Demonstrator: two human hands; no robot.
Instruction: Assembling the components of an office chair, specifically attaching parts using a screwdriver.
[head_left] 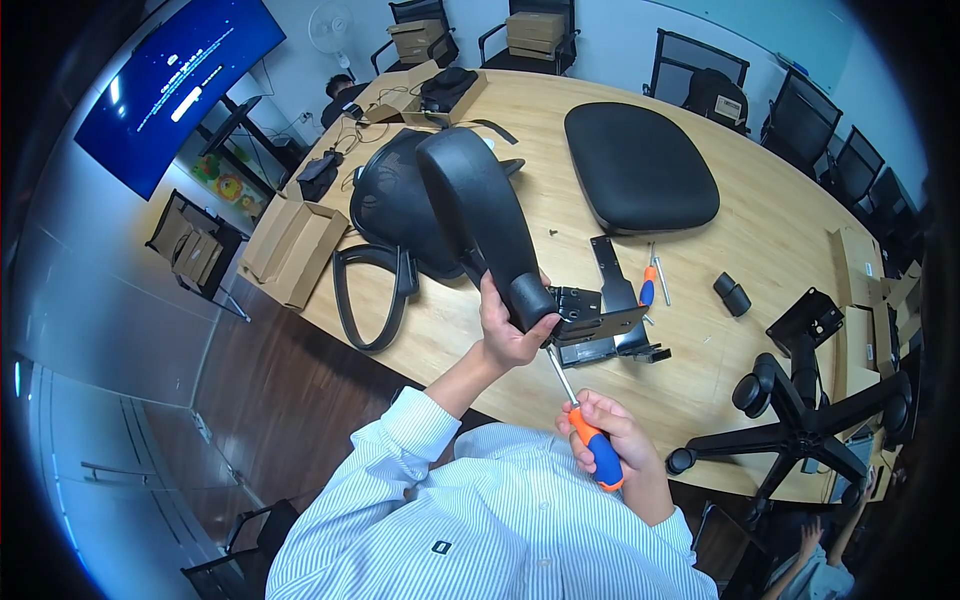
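Note:
My left hand (508, 325) is closed around the lower end of a black chair armrest (480, 200), which stands up at a tilt above the table. At that end, a black metal bracket (590, 318) sticks out to the right. My right hand (622, 435) grips the orange and blue handle of a screwdriver (600, 450). Its shaft points up to the underside of the bracket joint; whether the tip sits in a screw is hidden. Behind the armrest lies a mesh backrest (390, 195). A second, loop-shaped armrest (345, 300) rests at its left.
On the table (540, 90) are a seat cushion (640, 165), a flat black bracket (612, 270), another screwdriver (648, 287), a black cylinder (732, 295) and an open cardboard box (300, 250). A wheeled chair base (800, 425) stands at right. Another person (815, 570) is at lower right.

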